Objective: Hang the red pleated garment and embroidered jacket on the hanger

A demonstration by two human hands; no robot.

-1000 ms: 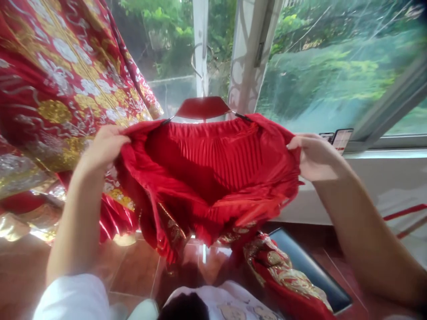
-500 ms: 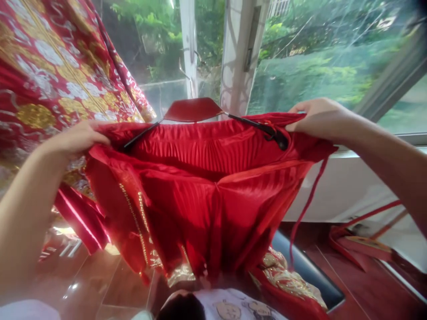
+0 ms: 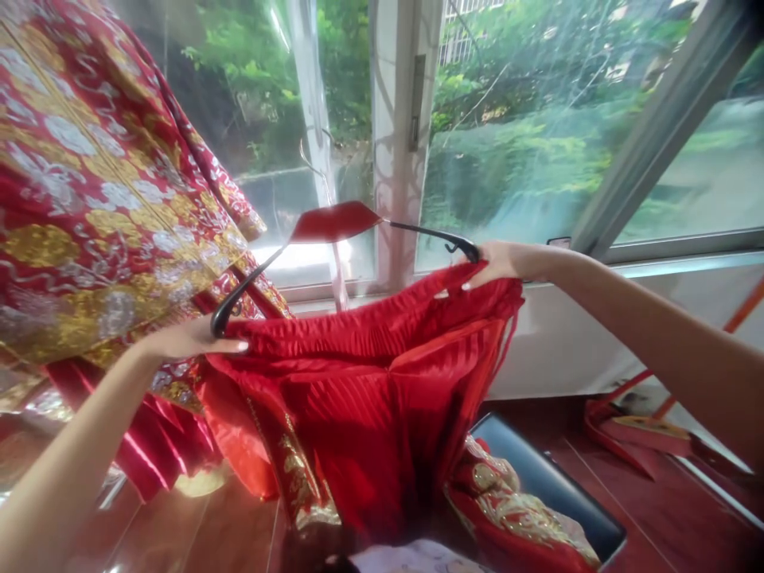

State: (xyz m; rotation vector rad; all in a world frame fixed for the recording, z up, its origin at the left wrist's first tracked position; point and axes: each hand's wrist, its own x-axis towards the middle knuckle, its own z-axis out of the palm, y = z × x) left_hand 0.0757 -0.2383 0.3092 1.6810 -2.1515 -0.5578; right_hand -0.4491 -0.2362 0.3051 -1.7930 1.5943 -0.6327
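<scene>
A red pleated skirt with gold embroidery hangs between my hands, its waist stretched wide. My left hand grips the left end of the waistband, right by the black tip of a hanger. At the other end, my right hand pinches the waistband, close against the hanger's right tip. The hanger has a red middle piece and a metal hook, and its arms now show above the fabric. A thin red cord dangles from the skirt's right side.
A red robe with gold and silver embroidery hangs at the left. Windows with green plants outside stand behind. Lower right, a dark flat seat or bench carries part of the embroidered cloth. A red stand-like object sits on the tiled floor.
Both hands have moved inward and lower with the waistband, narrowing its spread. The hanger's tips, inside the waist before, now stick out above it by my hands. The view has shifted slightly.
</scene>
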